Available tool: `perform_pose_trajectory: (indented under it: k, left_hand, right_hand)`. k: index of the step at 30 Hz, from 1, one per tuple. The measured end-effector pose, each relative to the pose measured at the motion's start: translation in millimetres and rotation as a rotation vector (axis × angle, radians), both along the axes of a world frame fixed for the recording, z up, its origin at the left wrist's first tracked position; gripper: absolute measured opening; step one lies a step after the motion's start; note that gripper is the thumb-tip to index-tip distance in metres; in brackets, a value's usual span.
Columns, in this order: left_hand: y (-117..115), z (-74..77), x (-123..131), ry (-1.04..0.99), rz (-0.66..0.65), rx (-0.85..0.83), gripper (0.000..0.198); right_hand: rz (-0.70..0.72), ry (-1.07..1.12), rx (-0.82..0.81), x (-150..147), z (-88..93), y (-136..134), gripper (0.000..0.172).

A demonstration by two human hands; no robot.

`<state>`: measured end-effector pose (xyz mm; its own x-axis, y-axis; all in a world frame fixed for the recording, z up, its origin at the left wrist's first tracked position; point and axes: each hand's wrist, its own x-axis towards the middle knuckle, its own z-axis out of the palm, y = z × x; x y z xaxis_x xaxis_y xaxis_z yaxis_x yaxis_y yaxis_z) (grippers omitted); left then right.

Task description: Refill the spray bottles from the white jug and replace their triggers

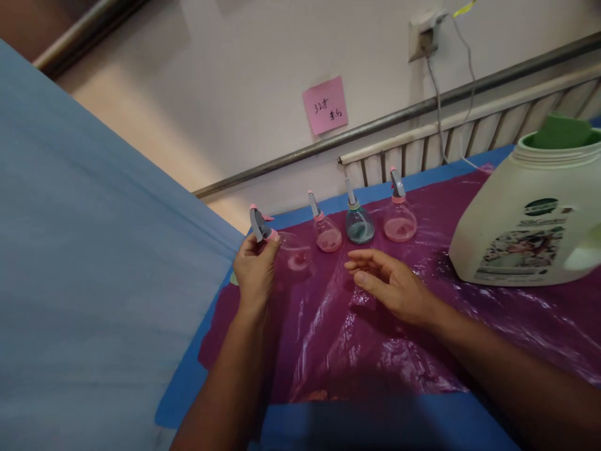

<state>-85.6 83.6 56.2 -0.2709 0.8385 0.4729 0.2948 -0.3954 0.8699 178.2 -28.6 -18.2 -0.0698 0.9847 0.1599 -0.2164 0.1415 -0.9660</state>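
A clear spray bottle [295, 254], left of centre in the frame, is tilted, its grey-and-pink trigger head toward the upper left and its rounded body toward the lower right. The left hand [256, 269] grips it at the neck: the thumb lies along the near side by the pink collar, the other fingers curl at the left under the head, and the body sticks out to the right, beyond the thumb tip. Whether its base touches the sheet below, I cannot tell.

The right hand [392, 282], right of centre, is released, its fingers loosely bent and holding nothing, well apart from the held bottle.

Between and above the hands, three more spray bottles stand in a row: a pink-collared one [328, 239] with pink liquid, a blue-green one [360, 227], and another pink one [400, 224] at the right. They stand on a shiny purple plastic sheet [319, 351] spread over a blue bench [188, 388].

A big pale jug [526, 207] with something green in its mouth fills the right side. Behind, a pink note [325, 105] is on the wall at upper centre, and a socket [422, 39] with cables is at the upper right. A light blue curtain [94, 250] covers the left.
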Motion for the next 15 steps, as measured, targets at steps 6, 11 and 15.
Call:
perform_pose_trajectory:
  k: [6, 11, 15]
  left_hand:
    - [57.8, -9.7, -16.2, 0.169, 0.086, -0.050, 0.035]
    - [74.4, -25.7, -24.0, 0.248, 0.118, -0.123, 0.034]
    - [77.0, -35.4, -28.1, 0.257, 0.147, -0.151, 0.035]
  right_hand:
    - [-0.020, -0.069, 0.023, -6.4, 0.2, -2.1, 0.048]
    - [-0.049, -0.103, 0.030, -6.2, -0.2, 1.0, 0.045]
    - [-0.048, -0.136, 0.029, -5.5, 1.0, 0.8, 0.041]
